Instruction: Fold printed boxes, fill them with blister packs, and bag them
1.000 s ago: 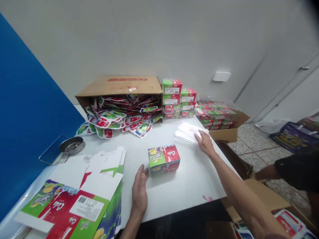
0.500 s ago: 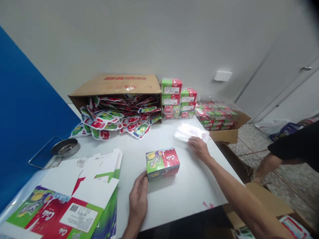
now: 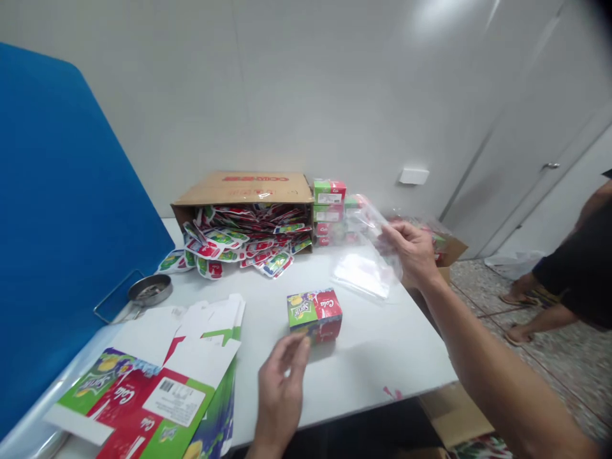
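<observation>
My right hand [image 3: 412, 250] is raised over the right side of the table, its thumb and fingers pinched on a clear plastic bag [image 3: 368, 217]. The bag hangs thin and see-through to the left of the fingers. Below it a pile of clear bags [image 3: 361, 275] lies flat on the table. A closed Sprite and Cola box [image 3: 315, 312] stands in the middle of the table. My left hand [image 3: 283, 382] is just in front of the box, fingers loosely curved and apart, with nothing seen in them. Whether its fingertips touch the box I cannot tell.
A carton [image 3: 248, 188] of colourful pouches lies on its side at the back, beside stacked boxes [image 3: 329, 197]. Flattened printed boxes [image 3: 143, 395] lie at the left near a round metal dish [image 3: 150, 290]. A blue panel [image 3: 71, 210] borders the left. Another person [image 3: 568, 287] is at the right.
My right hand has lifted a clear bag up from the pile. My left hand has come off the box's left side to its front. The other person has moved away.
</observation>
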The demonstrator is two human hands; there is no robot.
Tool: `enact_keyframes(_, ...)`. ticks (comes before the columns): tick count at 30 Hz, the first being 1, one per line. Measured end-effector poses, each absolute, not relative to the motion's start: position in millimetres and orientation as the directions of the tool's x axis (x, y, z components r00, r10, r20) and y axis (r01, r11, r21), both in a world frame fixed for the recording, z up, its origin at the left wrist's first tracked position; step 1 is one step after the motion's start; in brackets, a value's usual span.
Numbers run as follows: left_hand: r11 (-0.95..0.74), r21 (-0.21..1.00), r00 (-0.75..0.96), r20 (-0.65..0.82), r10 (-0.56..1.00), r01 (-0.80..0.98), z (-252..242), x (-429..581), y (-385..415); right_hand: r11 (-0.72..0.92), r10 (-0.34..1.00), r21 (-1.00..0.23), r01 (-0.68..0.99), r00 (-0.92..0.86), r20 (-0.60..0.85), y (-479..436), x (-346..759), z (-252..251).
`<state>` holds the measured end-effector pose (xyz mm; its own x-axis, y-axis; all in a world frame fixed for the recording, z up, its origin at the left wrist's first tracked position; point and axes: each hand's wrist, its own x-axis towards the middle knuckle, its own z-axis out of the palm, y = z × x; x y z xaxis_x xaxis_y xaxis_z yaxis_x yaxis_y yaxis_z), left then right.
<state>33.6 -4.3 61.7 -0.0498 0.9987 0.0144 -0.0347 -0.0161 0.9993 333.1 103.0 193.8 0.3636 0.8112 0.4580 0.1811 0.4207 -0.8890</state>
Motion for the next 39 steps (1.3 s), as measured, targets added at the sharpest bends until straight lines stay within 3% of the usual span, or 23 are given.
enact_keyframes(4,0.347,0.881,0.299,-0.254,0.92,-0.321,75,77,1,0.383,0.829,-0.924,-0.001,0.442,0.343,53,349,170)
enact_keyframes(8,0.565,0.729,0.582,-0.282,0.763,-0.387,57,117,5,0.292,0.829,-0.952,-0.093,0.521,0.204,-1,365,136)
enact_keyframes(10,0.535,0.763,0.579,-0.265,0.771,-0.363,48,129,2,0.241,0.821,-0.966,-0.097,0.551,0.15,-27,368,119)
enact_keyframes(16,0.242,0.903,0.309,-0.131,0.942,-0.356,51,115,-5,0.124,0.745,-0.991,0.054,0.654,0.129,-91,349,69)
enact_keyframes(19,0.157,0.93,0.345,-0.036,0.938,-0.332,62,98,-3,0.107,0.741,-0.993,0.043,0.663,0.108,-109,330,47)
enact_keyframes(23,0.187,0.902,0.338,-0.049,0.94,-0.39,74,88,3,0.072,0.792,-0.997,0.035,0.605,0.079,-119,314,24)
enact_keyframes(27,0.142,0.93,0.445,0.027,0.895,-0.341,94,73,17,0.123,0.773,-0.969,0.214,0.591,0.229,-104,326,20)
enact_keyframes(29,0.117,0.954,0.587,0.072,0.806,-0.277,112,62,26,0.185,0.832,-0.964,0.19,0.492,0.257,-84,332,27)
enact_keyframes(32,0.072,0.987,0.699,0.05,0.713,-0.144,145,47,38,0.136,0.986,-0.987,0.082,0.085,0.143,-46,321,43)
enact_keyframes(36,0.05,0.995,0.678,0.019,0.735,-0.082,177,33,45,0.008,0.933,-0.993,-0.119,-0.357,0.05,-18,272,57)
enact_keyframes(39,0.026,0.991,0.634,0.062,0.771,-0.129,186,21,51,-0.064,0.908,-0.956,-0.287,-0.414,0.064,-20,243,58)
